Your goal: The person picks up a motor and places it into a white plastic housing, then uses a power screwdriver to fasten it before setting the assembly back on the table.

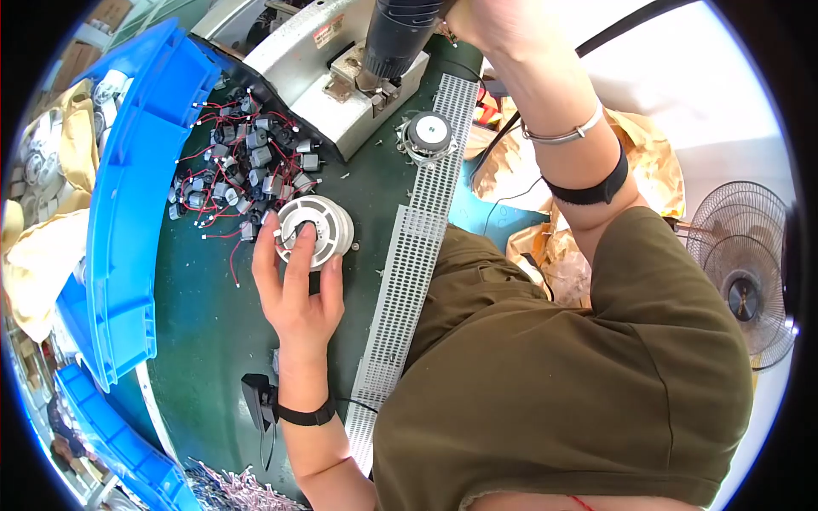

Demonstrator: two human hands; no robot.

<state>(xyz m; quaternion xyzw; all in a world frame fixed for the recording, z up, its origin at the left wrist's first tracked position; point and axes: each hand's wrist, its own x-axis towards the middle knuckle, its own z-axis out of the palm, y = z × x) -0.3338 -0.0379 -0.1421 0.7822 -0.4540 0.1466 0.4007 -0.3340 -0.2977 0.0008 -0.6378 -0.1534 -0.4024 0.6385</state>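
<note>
My left hand (298, 289) is closed around a white, round plastic housing (336, 226) with a spoked top, its thumb and fingers on the rim and face. Something small and dark sits at the housing's centre, partly covered by a finger. At the top edge my right hand (494, 25) is beside a black, ribbed power tool (400, 34); its fingers are cut off or hidden, so I cannot tell its grip. The tool's tip points down at a metal fixture (362, 89). Left of the housing lies a pile of small motors (256, 153) with red wires.
Another round unit (429, 132) with a dark ring stands on the perforated metal strip (409, 255) along the bench edge. Blue bins (128, 213) line the left side. A small black device (258, 400) with a cable lies by my left wrist. A fan (741, 294) stands right.
</note>
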